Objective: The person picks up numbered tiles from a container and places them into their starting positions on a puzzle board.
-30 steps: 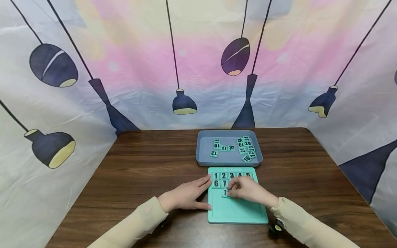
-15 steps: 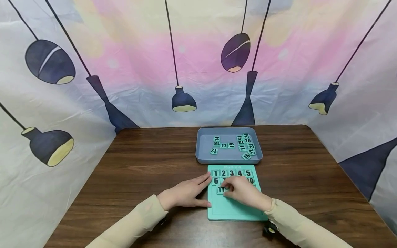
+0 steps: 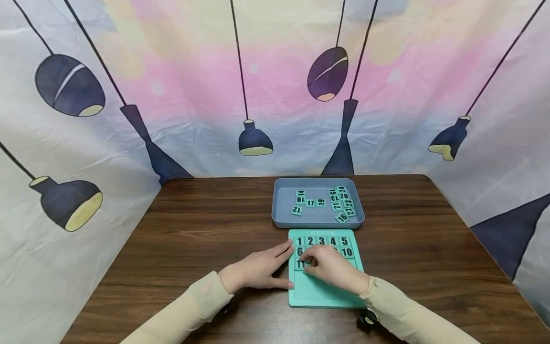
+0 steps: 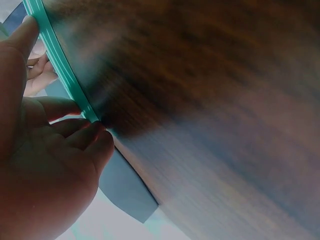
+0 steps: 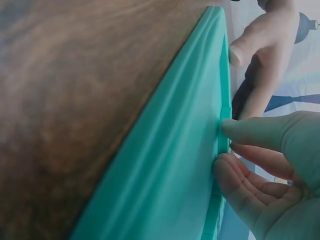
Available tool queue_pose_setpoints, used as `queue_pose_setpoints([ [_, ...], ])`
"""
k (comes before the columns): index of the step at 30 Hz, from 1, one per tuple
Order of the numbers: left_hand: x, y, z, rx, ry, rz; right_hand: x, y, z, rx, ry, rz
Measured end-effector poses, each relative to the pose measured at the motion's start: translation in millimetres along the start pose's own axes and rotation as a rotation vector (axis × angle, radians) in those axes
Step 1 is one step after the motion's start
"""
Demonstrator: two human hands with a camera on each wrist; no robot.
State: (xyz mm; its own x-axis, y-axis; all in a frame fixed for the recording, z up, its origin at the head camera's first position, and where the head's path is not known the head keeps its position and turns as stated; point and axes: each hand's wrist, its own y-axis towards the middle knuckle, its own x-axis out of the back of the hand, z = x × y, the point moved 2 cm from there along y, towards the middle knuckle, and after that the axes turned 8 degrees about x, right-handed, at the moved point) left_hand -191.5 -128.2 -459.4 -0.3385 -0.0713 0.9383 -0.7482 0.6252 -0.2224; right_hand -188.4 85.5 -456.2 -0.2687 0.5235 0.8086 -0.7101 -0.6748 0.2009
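A mint-green number puzzle board [image 3: 326, 294] lies flat on the table, with tiles 1 to 5 in its top row and the second row partly hidden by my right hand [image 3: 334, 268]. That hand's thumb and curled fingers pinch the number tile 11 [image 3: 299, 264] at the left end of the third row. In the right wrist view, the thumb [image 5: 240, 129] and fingertips meet the tile's edge low on the board. My left hand [image 3: 254, 270] has its fingers extended and its thumb spread, touching the board's left edge; the left wrist view shows the fingertips [image 4: 102, 137] along that rim.
Behind the board stands a shallow blue-grey tray [image 3: 283, 222] holding several loose number tiles, such as 12 [image 3: 297, 210] and 16 [image 3: 341, 218], turned various ways. The brown wooden table [image 3: 206, 215] ends at a printed curtain [image 3: 193, 95].
My right hand has moved left across the board, and tile 11 has shifted left with it to the board's left side. The left hand stays at the edge.
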Motion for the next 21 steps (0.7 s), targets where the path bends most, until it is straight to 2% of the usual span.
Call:
queue_pose_setpoints([
  [6,0.4,-1.8,-1.1,-0.003,0.003,-0.005,4.4,1,0,-0.007,0.04,0.033],
  [11,2.1,-0.5,-2.0,-0.005,0.032,-0.004,17.5,-2,-10,-0.033,0.058,0.023],
  [15,3.4,-0.1,-2.6,-0.002,0.037,-0.002,43.2,-4,-25,-0.089,0.061,-0.029],
  [21,1.1,-2.3,-1.9,0.004,0.025,0.004,98.9,-2,-55,-0.21,0.063,-0.119],
])
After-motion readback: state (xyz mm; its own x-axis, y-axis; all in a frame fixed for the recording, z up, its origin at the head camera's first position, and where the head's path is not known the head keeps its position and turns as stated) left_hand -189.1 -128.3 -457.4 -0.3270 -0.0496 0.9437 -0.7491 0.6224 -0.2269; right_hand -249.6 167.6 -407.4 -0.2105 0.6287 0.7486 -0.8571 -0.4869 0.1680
